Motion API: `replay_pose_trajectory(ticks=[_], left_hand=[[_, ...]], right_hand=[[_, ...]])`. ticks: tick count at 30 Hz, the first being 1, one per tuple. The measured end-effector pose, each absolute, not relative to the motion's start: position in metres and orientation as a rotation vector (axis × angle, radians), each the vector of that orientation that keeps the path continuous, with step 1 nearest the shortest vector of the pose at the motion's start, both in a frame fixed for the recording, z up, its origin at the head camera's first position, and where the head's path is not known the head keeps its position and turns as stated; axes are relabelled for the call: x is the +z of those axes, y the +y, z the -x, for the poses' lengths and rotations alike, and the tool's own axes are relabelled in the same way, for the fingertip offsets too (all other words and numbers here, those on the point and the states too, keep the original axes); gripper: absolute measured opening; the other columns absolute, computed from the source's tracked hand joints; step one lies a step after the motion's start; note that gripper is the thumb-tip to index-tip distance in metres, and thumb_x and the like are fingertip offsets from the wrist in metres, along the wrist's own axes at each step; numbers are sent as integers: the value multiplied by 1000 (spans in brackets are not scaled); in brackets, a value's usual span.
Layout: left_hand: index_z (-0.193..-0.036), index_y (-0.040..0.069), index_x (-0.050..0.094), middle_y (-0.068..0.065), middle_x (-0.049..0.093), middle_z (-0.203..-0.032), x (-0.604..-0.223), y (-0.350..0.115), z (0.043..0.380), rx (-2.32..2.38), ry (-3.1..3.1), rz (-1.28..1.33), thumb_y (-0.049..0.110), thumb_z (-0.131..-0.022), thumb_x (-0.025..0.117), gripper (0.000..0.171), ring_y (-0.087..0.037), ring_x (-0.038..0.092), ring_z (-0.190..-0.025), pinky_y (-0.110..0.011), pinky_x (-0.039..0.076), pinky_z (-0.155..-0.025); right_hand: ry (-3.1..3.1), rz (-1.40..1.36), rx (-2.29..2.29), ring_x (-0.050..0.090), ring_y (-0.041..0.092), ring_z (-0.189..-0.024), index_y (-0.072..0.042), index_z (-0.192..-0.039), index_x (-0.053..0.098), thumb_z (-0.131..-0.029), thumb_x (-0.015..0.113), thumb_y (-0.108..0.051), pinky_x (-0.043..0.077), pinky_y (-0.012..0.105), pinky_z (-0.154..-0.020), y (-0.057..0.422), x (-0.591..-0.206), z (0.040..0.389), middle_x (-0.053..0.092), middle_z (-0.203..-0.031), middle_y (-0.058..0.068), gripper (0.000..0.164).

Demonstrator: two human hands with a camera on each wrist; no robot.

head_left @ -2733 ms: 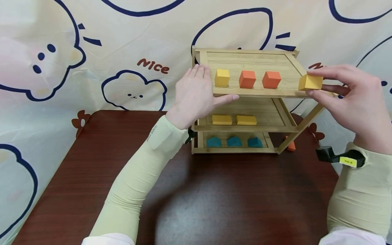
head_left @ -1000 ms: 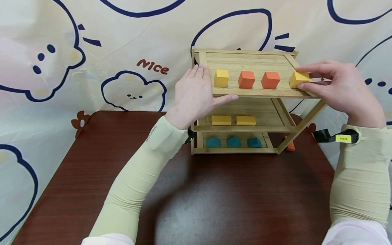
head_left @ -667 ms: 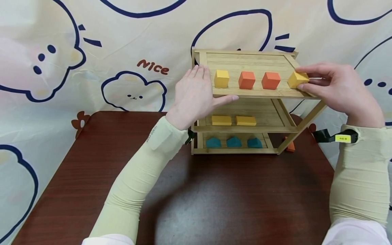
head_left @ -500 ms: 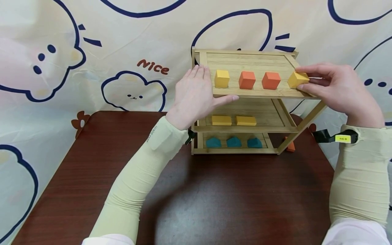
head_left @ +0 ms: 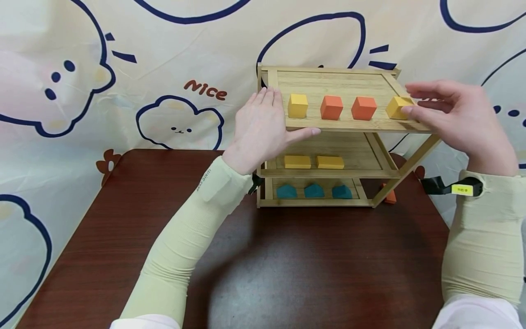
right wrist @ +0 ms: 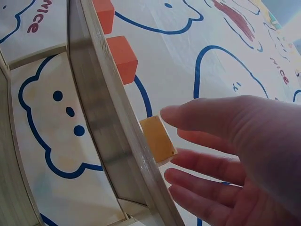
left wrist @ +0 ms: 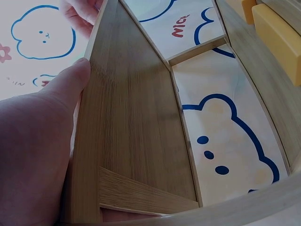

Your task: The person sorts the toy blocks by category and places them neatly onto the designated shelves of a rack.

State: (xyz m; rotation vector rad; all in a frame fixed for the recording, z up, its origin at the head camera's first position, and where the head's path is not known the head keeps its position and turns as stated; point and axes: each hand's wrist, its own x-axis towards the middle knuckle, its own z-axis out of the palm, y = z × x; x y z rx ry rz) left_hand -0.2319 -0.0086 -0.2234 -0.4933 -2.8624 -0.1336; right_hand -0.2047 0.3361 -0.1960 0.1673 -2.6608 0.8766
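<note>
A yellow cube (head_left: 396, 108) stands at the right end of the top board of a wooden shelf rack (head_left: 345, 124). My right hand (head_left: 468, 116) is just to its right, thumb and fingers spread apart around it; the fingers no longer pinch it, and whether the thumb still touches is hard to tell. Further left along the same board are two orange cubes (head_left: 331, 108) and another yellow cube (head_left: 297, 106). My left hand (head_left: 263, 125) rests flat on the board's left end, fingers straight, thumb along the front edge. From below, the left wrist view shows that thumb (left wrist: 70, 82).
Two yellow rectangular blocks (head_left: 297, 161) lie on the middle shelf. Several blue blocks (head_left: 314, 190) sit on the bottom shelf. An orange block (head_left: 389, 195) is partly hidden behind the rack's right leg. The rack stands on a dark brown table (head_left: 320, 265) before a patterned cloth (head_left: 197, 45).
My right hand carried the yellow cube left onto the top board, set it down and turned it slightly, then loosened its fingers and drew slightly right. My left hand stayed put.
</note>
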Motion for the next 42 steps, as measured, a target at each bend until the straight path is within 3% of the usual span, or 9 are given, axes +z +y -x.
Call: replay_pose_trajectory(ticks=[5, 13, 20, 25, 32, 38, 42], left_hand=[[-157, -4, 28, -19, 34, -160, -224, -8, 232, -129, -2860, 496, 99, -75, 24, 131, -30, 29, -149, -35, 17, -121], [-157, -4, 29, -20, 35, -159, -224, -8, 232, -120, -2850, 503, 98, -76, 24, 131, -30, 30, -148, -35, 17, -121], [-157, -4, 30, -19, 36, -159, -225, -8, 233, -130, -2849, 495, 98, -76, 25, 131, -30, 31, -148, -36, 19, -121], [-157, -4, 30, -20, 35, -159, -225, -8, 233, -133, -2849, 497, 98, -76, 25, 131, -30, 31, -148, -36, 19, -121], [-157, -4, 30, -19, 36, -159, -224, -8, 233, -136, -2849, 494, 98, -75, 26, 131, -30, 32, -147, -36, 20, -121], [-156, -4, 31, -19, 37, -159, -224, -8, 232, -125, -2844, 495, 99, -75, 25, 132, -30, 31, -147, -35, 19, -121], [-156, -4, 31, -19, 37, -159, -224, -8, 232, -128, -2844, 495, 99, -75, 26, 132, -30, 31, -148, -35, 18, -121]], right_hand=[[-2607, -159, 906, 53, 5, -101, -17, -141, 64, -95, 74, -27, 42, 9, -78, 334, -196, 199, 61, -132, 0, 48], [-2584, -124, 930, 59, 0, -108, -24, -143, 62, -97, 72, -28, 44, 13, -92, 332, -195, 190, 60, -138, 0, 47], [-2441, -227, 987, 61, -4, -102, -20, -137, 68, -95, 74, -17, 43, 13, -91, 329, -197, 181, 64, -128, -5, 43], [-2362, -277, 997, 62, 3, -103, -15, -133, 71, -94, 75, -12, 45, 13, -85, 324, -197, 173, 66, -125, -2, 39], [-2280, -381, 1004, 60, 10, -109, -6, -129, 71, -92, 74, -1, 45, 16, -95, 319, -202, 162, 67, -124, -3, 37], [-2292, -338, 964, 59, 6, -111, -8, -130, 71, -93, 73, -3, 45, 15, -95, 315, -208, 149, 66, -127, -5, 38], [-2276, -410, 946, 58, 10, -112, -3, -129, 71, -90, 75, 3, 46, 16, -96, 314, -213, 144, 67, -124, -3, 39]])
